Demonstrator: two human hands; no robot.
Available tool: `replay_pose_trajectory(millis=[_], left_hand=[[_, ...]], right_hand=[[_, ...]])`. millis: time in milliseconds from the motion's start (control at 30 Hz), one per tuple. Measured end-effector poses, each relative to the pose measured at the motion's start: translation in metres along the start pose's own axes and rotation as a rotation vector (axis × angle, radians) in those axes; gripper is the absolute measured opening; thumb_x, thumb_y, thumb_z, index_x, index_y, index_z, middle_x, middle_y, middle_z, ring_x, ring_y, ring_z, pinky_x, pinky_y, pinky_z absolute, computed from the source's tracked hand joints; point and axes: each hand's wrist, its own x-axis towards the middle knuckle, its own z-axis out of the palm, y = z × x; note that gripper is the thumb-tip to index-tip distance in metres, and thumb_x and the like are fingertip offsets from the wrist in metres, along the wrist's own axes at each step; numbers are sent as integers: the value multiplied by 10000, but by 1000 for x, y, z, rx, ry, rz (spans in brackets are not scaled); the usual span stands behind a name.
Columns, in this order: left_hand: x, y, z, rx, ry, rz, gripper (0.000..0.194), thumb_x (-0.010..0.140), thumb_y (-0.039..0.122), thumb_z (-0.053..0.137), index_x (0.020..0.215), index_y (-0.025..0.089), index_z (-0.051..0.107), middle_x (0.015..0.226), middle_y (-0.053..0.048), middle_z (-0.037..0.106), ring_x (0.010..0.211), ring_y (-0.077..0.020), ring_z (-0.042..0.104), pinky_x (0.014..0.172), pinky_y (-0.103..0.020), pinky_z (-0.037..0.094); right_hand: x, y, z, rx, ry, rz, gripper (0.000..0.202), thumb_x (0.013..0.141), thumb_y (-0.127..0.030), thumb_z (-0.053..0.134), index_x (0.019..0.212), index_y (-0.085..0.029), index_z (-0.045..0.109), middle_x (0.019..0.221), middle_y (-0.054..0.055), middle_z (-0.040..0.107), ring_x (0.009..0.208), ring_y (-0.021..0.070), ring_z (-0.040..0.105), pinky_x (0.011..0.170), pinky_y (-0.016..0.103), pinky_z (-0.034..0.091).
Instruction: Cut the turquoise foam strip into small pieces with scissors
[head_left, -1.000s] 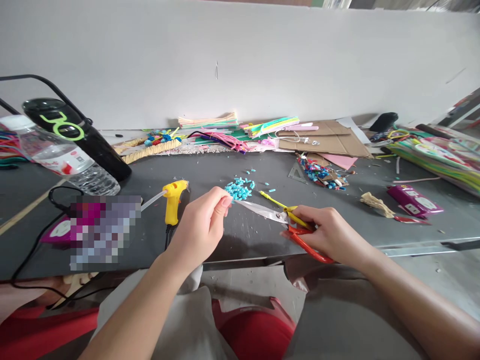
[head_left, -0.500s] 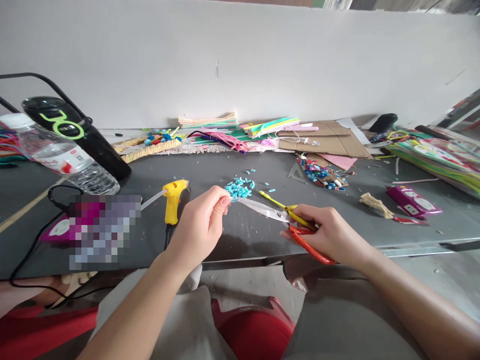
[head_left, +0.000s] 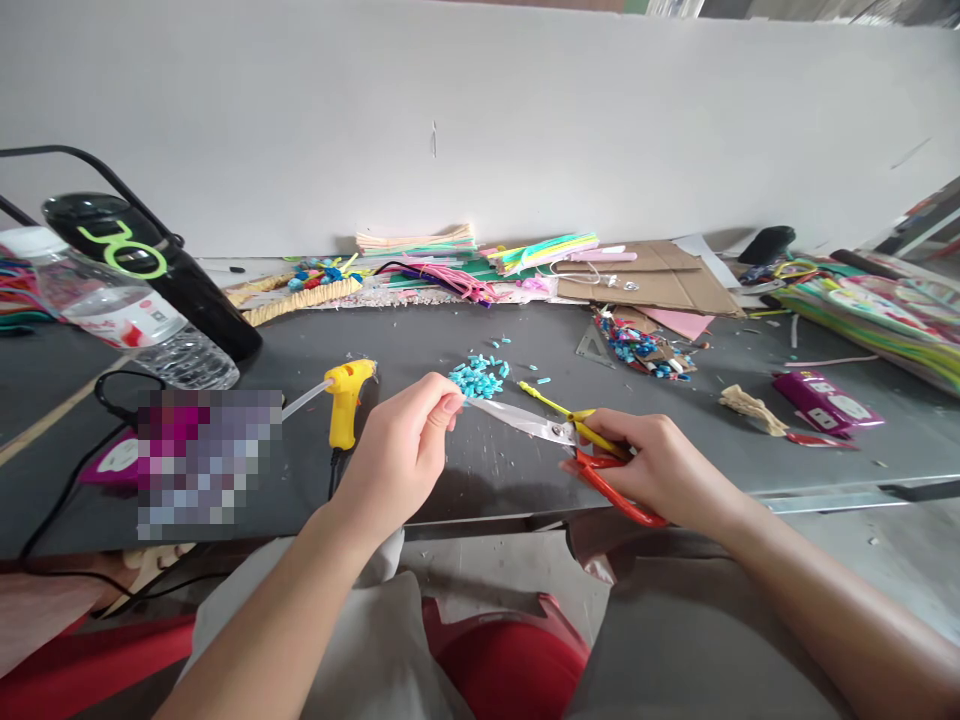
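Grey bench [head_left: 484, 490] is carrying blue bits [head_left: 478, 377], lying at 10 o'clock from the scissors [head_left: 529, 421] my right hand [head_left: 651, 460] is gripping; left hand [head_left: 411, 435] is pinching closed (can't tell on what).

Left hand [head_left: 409, 435] pinches thumb to fingers; right hand [head_left: 649, 460] curls closed; both forearms angle inward.

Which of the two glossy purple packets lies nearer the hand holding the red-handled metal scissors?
The right-hand purple packet, beside the crumpled beige scrap; the other purple packet lies far left, past the yellow plastic glue gun.
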Motion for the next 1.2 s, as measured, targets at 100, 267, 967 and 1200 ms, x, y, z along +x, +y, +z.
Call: replay_pose_trajectory(millis=[100,267,967,1200], left_hand=[[1,0,0,1,1,1,258,1046,261,387,808,210,474,717,19,547,579,-100,449,575,-219,388],[1,0,0,3,4,4,259,1045,267,395,807,208,479,717,19,547,585,-99,459,577,-217,389],[1,6,0,-45,-26,-65,320,1052,294,378,741,217,388,616,48,437,538,-104,393,560,-262,339],[0,6,1,-35,-12,-103,366,1046,326,377,698,223,331,571,55,377,518,-108,354,534,-288,292]], right_hand=[[0,0,0,-8,0,0,322,837,-478,666,759,-208,510,662,-53,359,659,132,260,540,244,295],[-1,0,0,-33,-12,7,340,853,-506,645,768,-211,498,671,-55,361,663,134,266,560,244,302],[0,4,1,-19,31,5,192,779,-237,643,767,-219,453,686,-59,336,679,133,242,577,246,275],[1,4,0,-27,25,4,204,782,-253,639,761,-218,439,689,-56,339,681,135,247,578,246,278]])
